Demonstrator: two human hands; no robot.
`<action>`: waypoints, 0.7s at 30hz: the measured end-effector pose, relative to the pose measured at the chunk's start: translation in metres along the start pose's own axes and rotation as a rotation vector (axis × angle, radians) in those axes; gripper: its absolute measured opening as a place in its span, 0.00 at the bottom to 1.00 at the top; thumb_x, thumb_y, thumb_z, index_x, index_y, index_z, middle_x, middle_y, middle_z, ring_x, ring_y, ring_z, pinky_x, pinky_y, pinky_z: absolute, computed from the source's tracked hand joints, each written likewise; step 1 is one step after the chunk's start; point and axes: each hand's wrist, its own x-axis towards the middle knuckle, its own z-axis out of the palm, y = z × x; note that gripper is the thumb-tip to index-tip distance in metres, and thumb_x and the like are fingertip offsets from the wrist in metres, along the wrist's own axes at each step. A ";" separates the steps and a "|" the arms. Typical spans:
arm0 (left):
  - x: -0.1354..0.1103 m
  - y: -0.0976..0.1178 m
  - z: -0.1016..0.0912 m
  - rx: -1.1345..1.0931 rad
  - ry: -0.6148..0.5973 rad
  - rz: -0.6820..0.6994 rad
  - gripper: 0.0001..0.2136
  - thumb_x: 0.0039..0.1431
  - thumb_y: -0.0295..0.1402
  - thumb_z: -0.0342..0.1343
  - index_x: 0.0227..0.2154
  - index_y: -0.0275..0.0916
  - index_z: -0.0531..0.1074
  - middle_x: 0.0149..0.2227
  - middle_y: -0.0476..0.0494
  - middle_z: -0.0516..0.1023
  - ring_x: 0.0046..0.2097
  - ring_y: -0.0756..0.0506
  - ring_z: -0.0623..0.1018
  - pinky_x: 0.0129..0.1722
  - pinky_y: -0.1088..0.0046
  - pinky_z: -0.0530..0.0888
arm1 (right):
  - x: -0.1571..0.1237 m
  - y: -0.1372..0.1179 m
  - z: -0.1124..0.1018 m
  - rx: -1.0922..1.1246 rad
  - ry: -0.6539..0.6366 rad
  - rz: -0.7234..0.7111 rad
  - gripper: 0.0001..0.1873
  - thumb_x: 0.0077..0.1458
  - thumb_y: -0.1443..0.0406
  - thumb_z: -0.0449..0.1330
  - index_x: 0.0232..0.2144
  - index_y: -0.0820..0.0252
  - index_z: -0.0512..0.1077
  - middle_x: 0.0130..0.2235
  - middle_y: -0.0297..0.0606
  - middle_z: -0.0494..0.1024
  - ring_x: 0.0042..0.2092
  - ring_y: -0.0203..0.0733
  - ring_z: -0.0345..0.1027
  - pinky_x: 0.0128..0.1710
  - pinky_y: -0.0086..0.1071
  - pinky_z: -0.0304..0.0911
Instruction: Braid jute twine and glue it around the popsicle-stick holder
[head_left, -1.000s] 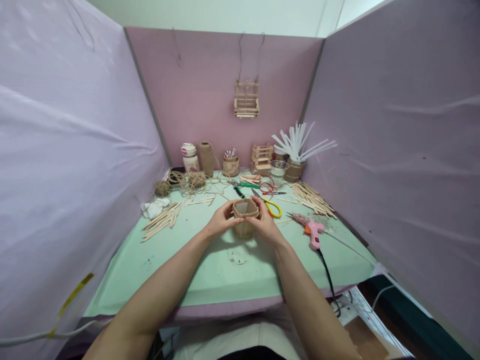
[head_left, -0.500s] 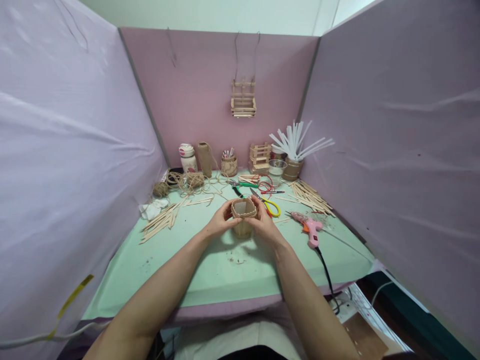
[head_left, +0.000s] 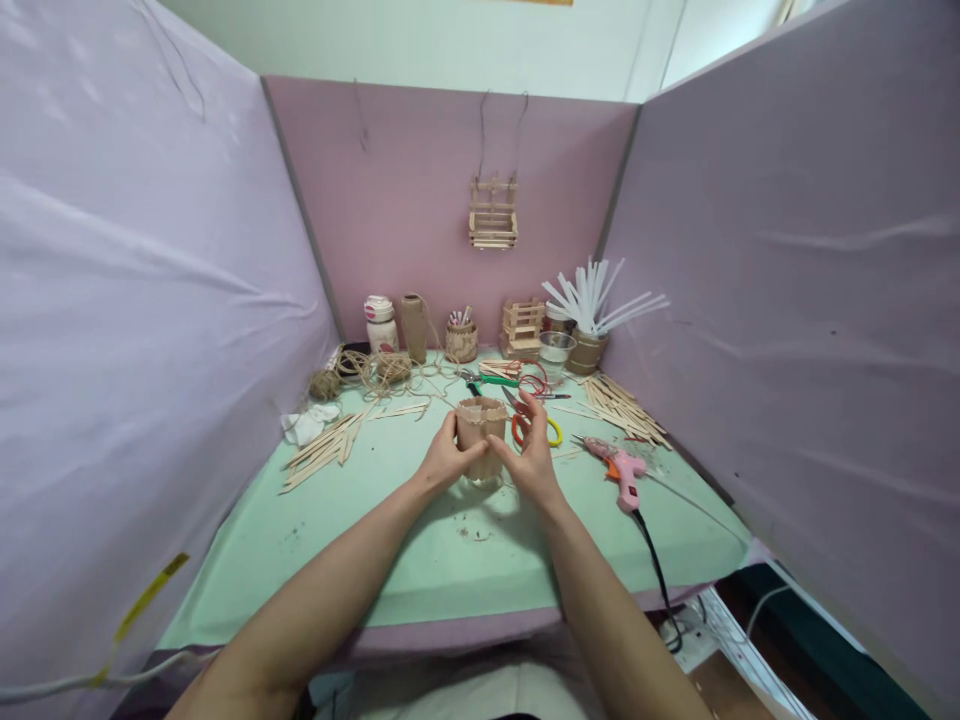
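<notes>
A small brown pot with braided twine around its rim stands upright in front of me, just above or on the table; I cannot tell which. My left hand grips its left side, with the thumb across the front. The thumb tip of my right hand touches the pot's front, while its fingers are spread away from the right side. Just behind that hand lie scissors with yellow and red handles. A pink glue gun rests further right, its nozzle towards the pot.
Bundles of wooden sticks lie at left and right. Tangled twine, green-handled pliers and a clear cup are further back. White glue sticks fan out of a brown pot. A wooden stick rack hangs on the back panel.
The pot has tilted or turned, so its outer side shows more and its inside less. My right fingers have left its right side and spread outward. My left hand keeps its grip.
</notes>
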 end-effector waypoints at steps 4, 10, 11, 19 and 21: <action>-0.001 0.008 -0.003 0.073 0.045 0.012 0.26 0.45 0.43 0.62 0.46 0.37 0.64 0.46 0.40 0.73 0.47 0.41 0.73 0.46 0.64 0.71 | 0.015 -0.021 -0.006 -0.233 -0.103 -0.160 0.32 0.50 0.61 0.61 0.56 0.54 0.58 0.56 0.45 0.64 0.59 0.49 0.55 0.58 0.48 0.52; -0.001 0.011 -0.002 0.096 0.066 0.060 0.24 0.45 0.38 0.61 0.45 0.36 0.64 0.44 0.41 0.72 0.45 0.42 0.72 0.45 0.63 0.70 | 0.036 -0.036 -0.009 -0.342 -0.276 -0.172 0.27 0.52 0.65 0.59 0.55 0.52 0.61 0.43 0.39 0.76 0.50 0.49 0.62 0.54 0.49 0.51; -0.001 0.011 -0.001 0.108 0.075 0.059 0.23 0.44 0.37 0.61 0.44 0.37 0.64 0.44 0.41 0.72 0.44 0.42 0.72 0.44 0.63 0.70 | 0.037 -0.036 -0.008 -0.353 -0.280 -0.165 0.26 0.52 0.65 0.59 0.54 0.52 0.61 0.42 0.38 0.76 0.50 0.49 0.63 0.54 0.49 0.50; -0.002 0.004 0.002 0.148 0.120 0.085 0.23 0.43 0.37 0.62 0.44 0.38 0.64 0.43 0.41 0.70 0.46 0.40 0.71 0.46 0.62 0.69 | 0.032 -0.028 -0.002 -0.244 -0.220 -0.086 0.23 0.51 0.65 0.59 0.51 0.52 0.63 0.39 0.39 0.75 0.46 0.49 0.65 0.54 0.48 0.51; -0.002 0.004 0.002 0.149 0.117 0.087 0.24 0.43 0.37 0.62 0.44 0.38 0.64 0.43 0.41 0.70 0.46 0.40 0.71 0.46 0.62 0.69 | 0.030 -0.027 -0.002 -0.221 -0.210 -0.074 0.22 0.52 0.65 0.59 0.51 0.52 0.63 0.39 0.39 0.74 0.46 0.49 0.65 0.54 0.48 0.52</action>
